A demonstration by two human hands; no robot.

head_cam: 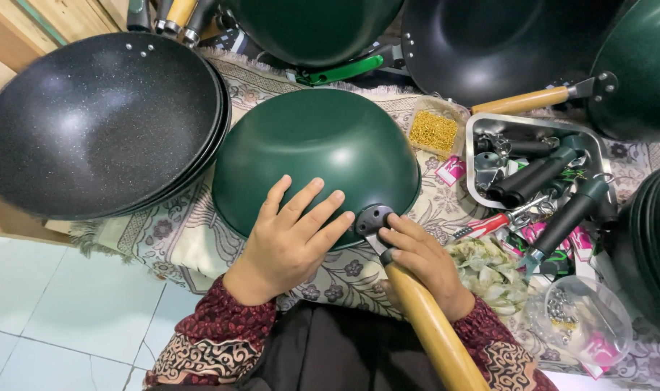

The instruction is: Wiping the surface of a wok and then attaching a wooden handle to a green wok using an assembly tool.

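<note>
Patterned cloth [199, 239], upturned green wok [312, 148], handle [431, 326] toward wearer

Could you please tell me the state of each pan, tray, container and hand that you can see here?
green pan: upside down on the cloth.
wooden handle: set against the pan's bracket.
left hand: flat on the pan, fingers spread.
right hand: gripping the handle by the bracket.
black speckled pans: stacked, open side up.
metal tray: holding black handles.
clear container: open, small metal parts inside.
red-handled screwdriver: lying unused.
</note>
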